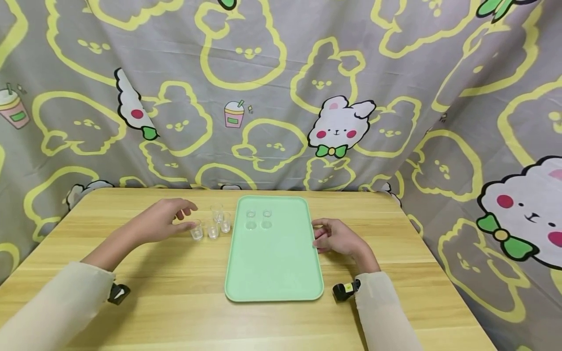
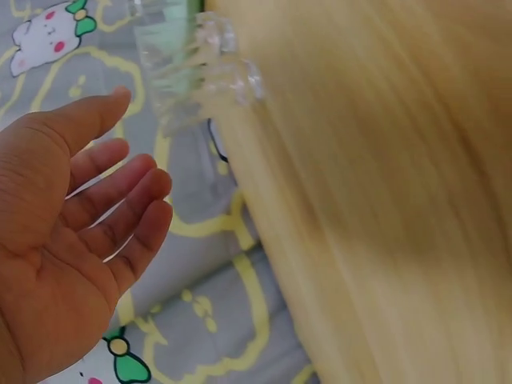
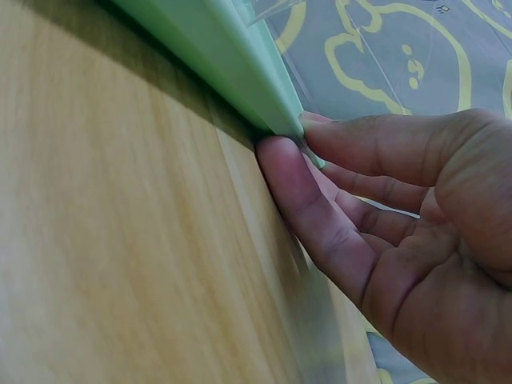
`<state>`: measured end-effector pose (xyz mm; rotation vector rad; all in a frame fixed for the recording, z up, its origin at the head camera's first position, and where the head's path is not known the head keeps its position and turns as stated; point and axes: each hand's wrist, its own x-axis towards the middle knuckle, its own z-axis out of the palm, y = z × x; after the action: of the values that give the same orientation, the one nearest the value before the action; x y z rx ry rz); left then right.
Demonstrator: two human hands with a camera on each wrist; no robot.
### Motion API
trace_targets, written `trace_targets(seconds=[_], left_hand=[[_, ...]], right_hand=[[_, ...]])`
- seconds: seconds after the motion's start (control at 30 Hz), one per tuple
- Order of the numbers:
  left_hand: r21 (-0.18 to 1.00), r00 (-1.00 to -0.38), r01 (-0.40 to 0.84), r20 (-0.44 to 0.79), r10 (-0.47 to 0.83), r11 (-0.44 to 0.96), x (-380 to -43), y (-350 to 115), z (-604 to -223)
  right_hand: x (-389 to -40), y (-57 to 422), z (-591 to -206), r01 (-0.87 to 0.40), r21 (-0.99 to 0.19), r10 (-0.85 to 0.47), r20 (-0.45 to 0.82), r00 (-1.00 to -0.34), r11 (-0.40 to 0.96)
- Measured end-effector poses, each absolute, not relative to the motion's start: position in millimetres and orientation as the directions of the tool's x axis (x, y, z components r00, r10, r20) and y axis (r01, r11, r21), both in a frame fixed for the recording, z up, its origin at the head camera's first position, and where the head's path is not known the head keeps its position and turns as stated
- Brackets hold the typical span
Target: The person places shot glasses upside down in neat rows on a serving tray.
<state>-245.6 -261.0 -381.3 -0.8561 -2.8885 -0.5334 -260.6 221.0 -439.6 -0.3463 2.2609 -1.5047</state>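
Note:
My left hand (image 1: 169,222) is beside several small clear cups (image 1: 212,230) on the table, left of a light green tray (image 1: 276,263). In the left wrist view, its fingers (image 2: 120,216) are loosely bent, with nothing between them and a gap to the clear cups (image 2: 230,82). My right hand (image 1: 338,238) holds the right edge of the tray. In the right wrist view, the thumb and a finger pinch the tray's rim (image 3: 256,76). Clear cups (image 1: 266,219) stand on the far left part of the tray, seemingly with their narrower ends up.
The tray lies lengthwise on a wooden table (image 1: 175,302). A patterned grey and yellow curtain (image 1: 263,107) hangs behind the table and along its right side. A small black camera is strapped to each wrist.

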Motion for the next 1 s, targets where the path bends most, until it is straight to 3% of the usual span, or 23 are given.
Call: trace_targets(seconds=[0.7,1.0], left_hand=[[0.528,-0.876,0.424,0.036,0.480,0.735,-249,-281,-420],[0.560,-0.888,0.394,0.028,0.459,0.729,-253,-279,-427]], right_hand=[[-259,219,-439,0.022,-0.919,-0.406,-0.196,-0.892,0.393],[-260,218,-437,0.022,-0.916,-0.409,-0.199,-0.891,0.399]])
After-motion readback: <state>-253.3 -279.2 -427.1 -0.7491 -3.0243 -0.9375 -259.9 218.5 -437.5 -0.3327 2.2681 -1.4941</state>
